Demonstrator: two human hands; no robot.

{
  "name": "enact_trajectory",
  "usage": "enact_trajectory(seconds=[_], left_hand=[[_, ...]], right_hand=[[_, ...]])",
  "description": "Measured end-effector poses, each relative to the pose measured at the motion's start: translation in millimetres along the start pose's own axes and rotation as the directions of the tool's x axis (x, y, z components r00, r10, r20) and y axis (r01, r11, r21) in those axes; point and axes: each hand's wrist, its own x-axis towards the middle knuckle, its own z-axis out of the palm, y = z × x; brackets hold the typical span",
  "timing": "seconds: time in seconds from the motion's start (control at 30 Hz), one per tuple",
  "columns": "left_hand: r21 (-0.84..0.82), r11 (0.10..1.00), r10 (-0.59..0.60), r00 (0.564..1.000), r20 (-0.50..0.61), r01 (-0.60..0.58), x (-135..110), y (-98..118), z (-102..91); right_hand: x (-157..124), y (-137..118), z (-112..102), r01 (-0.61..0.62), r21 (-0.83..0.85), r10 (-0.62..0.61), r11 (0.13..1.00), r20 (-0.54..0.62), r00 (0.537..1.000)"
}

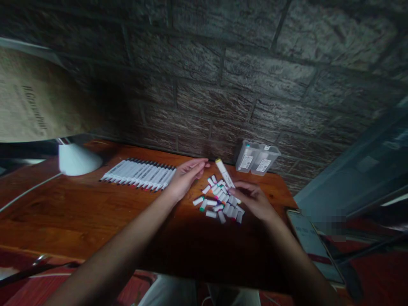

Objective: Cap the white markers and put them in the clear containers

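My right hand (255,197) is closed on a white marker (225,173), gripping its lower end; the marker tilts up and to the left and has a yellow upper end. Below it lies a loose heap of white marker caps (219,199) with coloured ends. My left hand (188,178) hovers left of the heap with its fingers stretched out toward the marker, not touching it. Nothing shows in that hand, though its palm side is partly hidden. Left of it, white markers (137,174) with dark tips lie side by side in a neat row.
Two clear plastic cases (257,159) stand near the stone wall (197,97) at the table's back right. A lamp with a white base (78,159) and beige shade (41,97) occupies the left. A tablet-like device (314,244) lies at the right edge of the wooden table (95,216).
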Motion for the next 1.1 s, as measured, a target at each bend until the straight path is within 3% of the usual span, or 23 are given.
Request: enact_trajectory(seconds=[0.1, 0.2, 0.3, 0.43, 0.57, 0.77, 0.93, 1.1], left_hand=[[-0.021, 1.0, 0.018, 0.998, -0.057, -0.019, 4, 0, -4.7], [-0.02, 1.0, -0.013, 0.998, -0.062, 0.011, 5, -2, -7.9], [-0.057, 0.997, -0.047, 0.998, -0.037, 0.045, 5, -4, -9.3], [-0.076, 0.994, -0.079, 0.996, -0.035, 0.076, 5, -1, -9.6], [-0.091, 0.992, -0.092, 0.996, -0.017, 0.09, 5, 2, -8.8], [-0.109, 0.989, -0.1, 0.995, -0.009, 0.099, 5, 2, -6.8], [-0.119, 0.984, -0.132, 0.991, -0.01, 0.13, 4, 4, -5.2], [-0.121, 0.982, -0.146, 0.989, -0.003, 0.145, 4, 5, -3.8]], right_hand=[[5, -1, -12, 0.053, 0.066, -0.041, 0.996, -0.166, 0.985], [20, -11, -30, 0.129, 0.085, -0.085, 0.988, -0.403, 0.911], [49, -29, -58, 0.217, -0.039, -0.204, 0.975, -0.525, 0.826], [92, -52, -96, 0.1, -0.354, -0.303, 0.93, -0.581, 0.756], [117, -58, -112, -0.065, -0.521, -0.262, 0.851, -0.528, 0.807], [126, -42, -105, -0.22, -0.616, -0.123, 0.757, -0.464, 0.877], [130, -35, -105, -0.314, -0.674, -0.028, 0.668, -0.445, 0.895], [134, -28, -111, -0.34, -0.665, 0.025, 0.665, -0.435, 0.9]])
